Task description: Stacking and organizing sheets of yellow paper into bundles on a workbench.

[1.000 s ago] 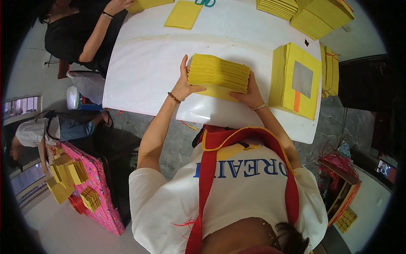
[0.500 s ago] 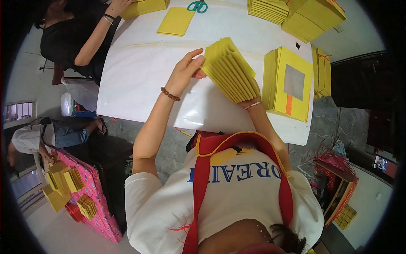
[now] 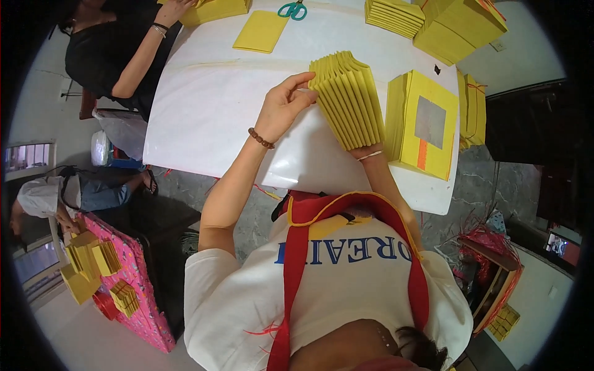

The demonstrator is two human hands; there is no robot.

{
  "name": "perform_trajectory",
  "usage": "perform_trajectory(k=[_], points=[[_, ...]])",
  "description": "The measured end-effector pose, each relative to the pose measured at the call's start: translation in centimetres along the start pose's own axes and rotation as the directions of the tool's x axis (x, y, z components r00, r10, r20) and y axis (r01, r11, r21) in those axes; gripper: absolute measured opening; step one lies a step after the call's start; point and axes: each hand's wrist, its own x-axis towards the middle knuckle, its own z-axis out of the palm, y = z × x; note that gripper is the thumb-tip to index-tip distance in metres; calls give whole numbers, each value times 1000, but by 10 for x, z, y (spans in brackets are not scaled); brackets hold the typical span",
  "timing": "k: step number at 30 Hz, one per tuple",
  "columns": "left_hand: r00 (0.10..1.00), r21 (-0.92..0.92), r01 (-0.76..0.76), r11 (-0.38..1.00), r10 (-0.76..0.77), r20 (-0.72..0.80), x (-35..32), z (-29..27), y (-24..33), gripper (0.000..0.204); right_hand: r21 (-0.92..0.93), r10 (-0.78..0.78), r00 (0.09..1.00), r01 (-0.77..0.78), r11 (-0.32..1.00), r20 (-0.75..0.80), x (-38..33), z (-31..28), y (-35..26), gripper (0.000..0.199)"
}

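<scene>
Above the near side of the table, a bundle of folded yellow paper packets (image 3: pixel 349 102) stands fanned out, its folds in a row. My right hand (image 3: pixel 369 149) holds it from behind and below; the bundle hides most of those fingers. At the bundle's upper left edge, my left hand (image 3: pixel 286 104) pinches the outermost fold between thumb and forefinger. To the right lies a thick stack of yellow paper (image 3: pixel 394 117) with a grey square and an orange strip on top.
A white-covered table (image 3: pixel 210 117) spreads ahead. Teal-handled scissors (image 3: pixel 292 10) lie by a single yellow packet (image 3: pixel 260 32). More yellow stacks (image 3: pixel 396 17) stand at the far right. A co-worker's arm (image 3: pixel 140 67) rests at far left, beside yellow paper. Another person (image 3: pixel 46 199) bends over a pink-covered table (image 3: pixel 139 290).
The bundle has turned more upright and its top fans out wider. My left hand has moved slightly right and up with its edge; my right hand still supports it.
</scene>
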Motion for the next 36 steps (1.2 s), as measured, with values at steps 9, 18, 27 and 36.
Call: perform_trajectory(k=[9,18,27,36], points=[[994,425,-46,904,83,-67,-3,10,-6,35,-30,12,1000,-12,999,-10,-3,-16,0,49],[989,341,-30,940,76,-123,0,8,-6,30,-28,18,1000,-17,999,3,-1,-10,1,46],[983,440,-25,898,102,-152,0,11,-8,28,-77,29,999,-30,997,-16,-2,-10,1,46],[972,481,-20,876,131,-197,1,12,-6,34,-96,4,987,-20,995,-162,-4,2,5,41]])
